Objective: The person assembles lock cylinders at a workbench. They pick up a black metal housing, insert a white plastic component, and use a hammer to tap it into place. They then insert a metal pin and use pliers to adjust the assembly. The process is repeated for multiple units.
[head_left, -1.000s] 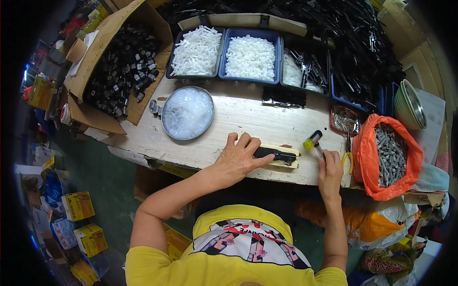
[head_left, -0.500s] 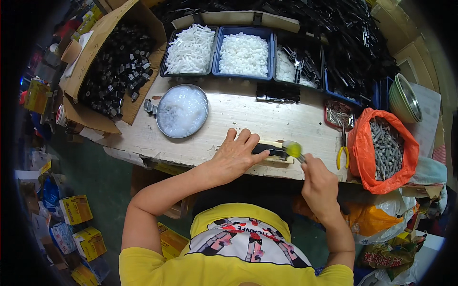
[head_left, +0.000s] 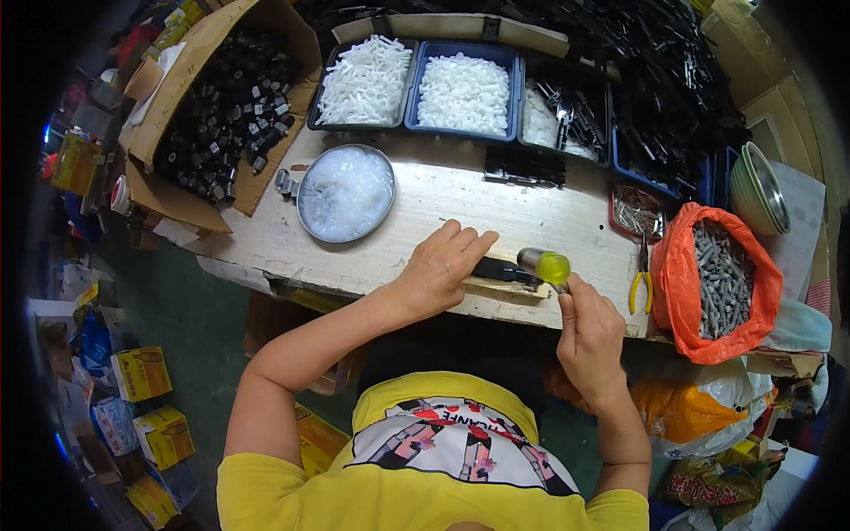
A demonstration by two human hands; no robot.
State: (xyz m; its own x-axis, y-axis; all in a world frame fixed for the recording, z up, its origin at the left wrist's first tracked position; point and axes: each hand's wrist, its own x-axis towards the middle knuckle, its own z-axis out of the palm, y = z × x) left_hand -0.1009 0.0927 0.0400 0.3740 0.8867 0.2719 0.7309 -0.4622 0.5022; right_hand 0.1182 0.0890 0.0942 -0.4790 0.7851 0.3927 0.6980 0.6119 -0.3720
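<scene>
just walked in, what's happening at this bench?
A person in a yellow shirt works at a wooden bench. The left hand presses flat on a black part lying on a small wooden block at the bench's front edge. The right hand grips a small mallet with a yellow-green head, positioned right at that part. Trays of white pieces, a round tin and yellow pliers lie around.

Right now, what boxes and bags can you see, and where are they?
Cardboard box: table's upper left, brown, open, full of small black parts.
Orange plastic bag: table's right end, open, full of grey pieces.
Yellow boxes: floor at left, small, printed.
Orange-yellow bag: under the table's right end, crumpled.
</scene>
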